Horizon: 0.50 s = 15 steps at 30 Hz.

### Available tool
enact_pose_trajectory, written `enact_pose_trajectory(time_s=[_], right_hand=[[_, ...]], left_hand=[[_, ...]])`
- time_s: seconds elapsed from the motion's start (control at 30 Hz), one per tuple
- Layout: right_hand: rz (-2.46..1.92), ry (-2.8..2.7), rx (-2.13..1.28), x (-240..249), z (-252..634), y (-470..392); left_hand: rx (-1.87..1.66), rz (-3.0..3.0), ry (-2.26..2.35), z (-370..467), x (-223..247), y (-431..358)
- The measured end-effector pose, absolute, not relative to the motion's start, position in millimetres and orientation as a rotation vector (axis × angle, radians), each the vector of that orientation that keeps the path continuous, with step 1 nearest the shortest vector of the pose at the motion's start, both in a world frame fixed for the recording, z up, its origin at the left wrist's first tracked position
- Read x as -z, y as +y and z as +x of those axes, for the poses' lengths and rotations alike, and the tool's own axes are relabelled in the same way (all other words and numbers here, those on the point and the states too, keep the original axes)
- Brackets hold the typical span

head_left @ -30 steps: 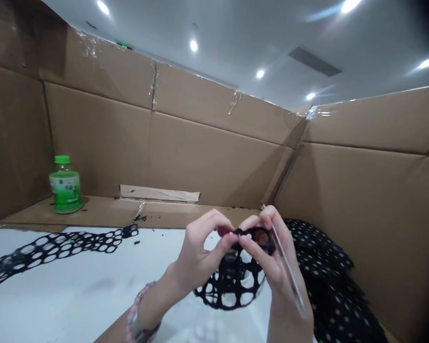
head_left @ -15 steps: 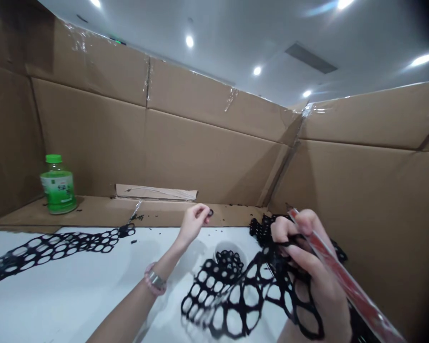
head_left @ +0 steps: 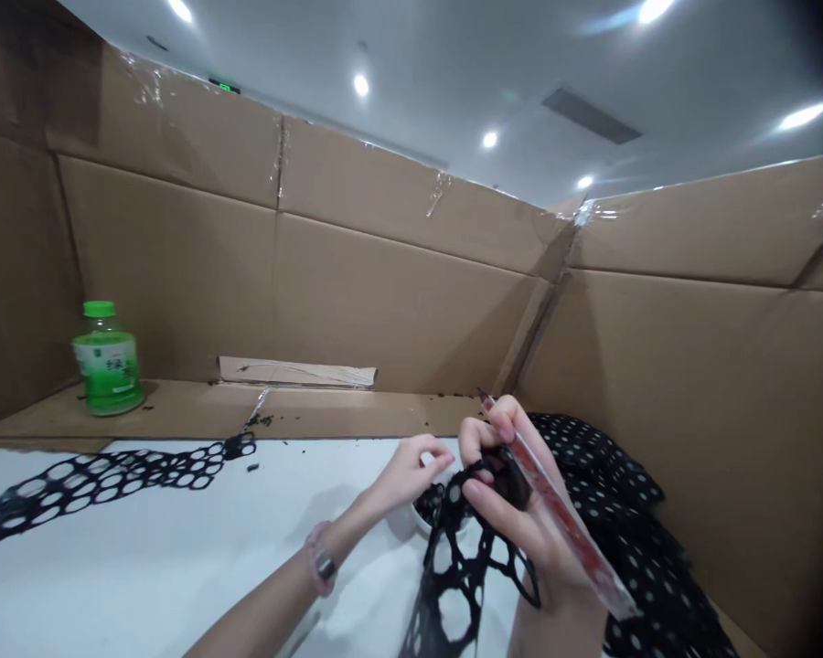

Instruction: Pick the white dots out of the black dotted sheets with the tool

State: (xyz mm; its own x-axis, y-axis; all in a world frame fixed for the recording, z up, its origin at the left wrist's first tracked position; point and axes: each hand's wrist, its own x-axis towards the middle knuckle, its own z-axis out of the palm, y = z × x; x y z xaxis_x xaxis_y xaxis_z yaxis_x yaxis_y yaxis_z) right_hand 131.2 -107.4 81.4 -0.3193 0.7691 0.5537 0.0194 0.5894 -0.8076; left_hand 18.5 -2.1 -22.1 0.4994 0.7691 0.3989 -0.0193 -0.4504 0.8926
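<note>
My right hand (head_left: 521, 493) grips a black mesh strip (head_left: 456, 557) with large round holes, which hangs down over the white table (head_left: 261, 567). The same hand holds a pointed tool with a clear and red handle (head_left: 562, 516), tip up and to the left. My left hand (head_left: 415, 471) is just left of it, thumb and forefinger slightly apart, with nothing visible between them. Behind the strip, a white bowl (head_left: 422, 523) with black pieces inside is partly hidden.
Black fabric with white dots (head_left: 617, 512) is heaped on the right. Another black mesh strip (head_left: 102, 480) lies at the left. A green bottle (head_left: 110, 366) stands at the back left, near cardboard walls (head_left: 398, 292). Small black scraps (head_left: 264, 420) lie on the cardboard edge.
My left hand has moved right and down, and the small dark piece at its fingertips is no longer seen. My right hand has moved left with the tool and the mesh, uncovering the dotted fabric.
</note>
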Motion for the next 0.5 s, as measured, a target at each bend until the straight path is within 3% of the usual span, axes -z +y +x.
enact_pose_trajectory(time_s=[0.23, 0.5], right_hand=[[-0.724, -1.616, -0.838, -82.8, 122.1, -109.6], [-0.754, -1.651, -0.858, -85.1, 117.1, -107.0]], left_hand=[[-1.035, 1.698, 0.392, -36.6, -46.8, -46.0], [-1.221, 1.948, 0.423, -52.2, -64.7, -65.9]])
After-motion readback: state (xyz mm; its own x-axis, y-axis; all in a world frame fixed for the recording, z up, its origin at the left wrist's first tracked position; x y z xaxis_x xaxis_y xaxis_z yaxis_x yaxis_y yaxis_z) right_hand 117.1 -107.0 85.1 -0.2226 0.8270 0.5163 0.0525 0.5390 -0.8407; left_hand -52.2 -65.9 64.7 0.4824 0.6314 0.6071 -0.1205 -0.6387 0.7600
